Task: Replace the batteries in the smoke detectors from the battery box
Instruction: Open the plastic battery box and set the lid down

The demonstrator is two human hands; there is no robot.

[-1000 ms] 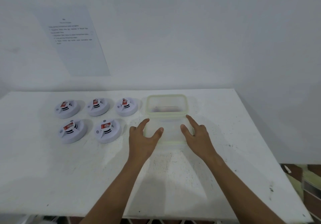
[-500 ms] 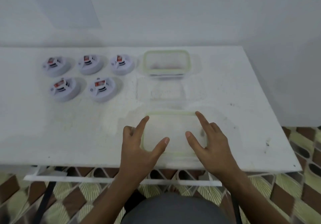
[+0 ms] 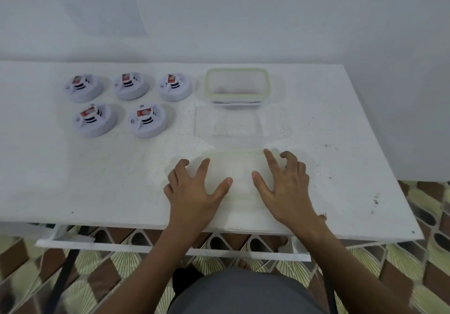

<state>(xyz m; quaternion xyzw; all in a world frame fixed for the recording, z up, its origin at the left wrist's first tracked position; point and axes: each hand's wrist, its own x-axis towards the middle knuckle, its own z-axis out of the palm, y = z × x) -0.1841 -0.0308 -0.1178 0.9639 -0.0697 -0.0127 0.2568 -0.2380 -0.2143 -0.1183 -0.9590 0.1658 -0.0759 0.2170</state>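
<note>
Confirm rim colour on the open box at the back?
Pale green rim on the clear box, seen in the head view.

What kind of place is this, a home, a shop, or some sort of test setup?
Probably a plain room set up for a staged task, not a workshop: a bare white table against a blank white wall, five smoke detectors laid out in neat rows, and patterned floor tiles like a home's.

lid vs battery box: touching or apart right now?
Apart. The head view shows a bare strip of white table between the lid, under both hands near the front edge, and the open battery box at the back.
</note>
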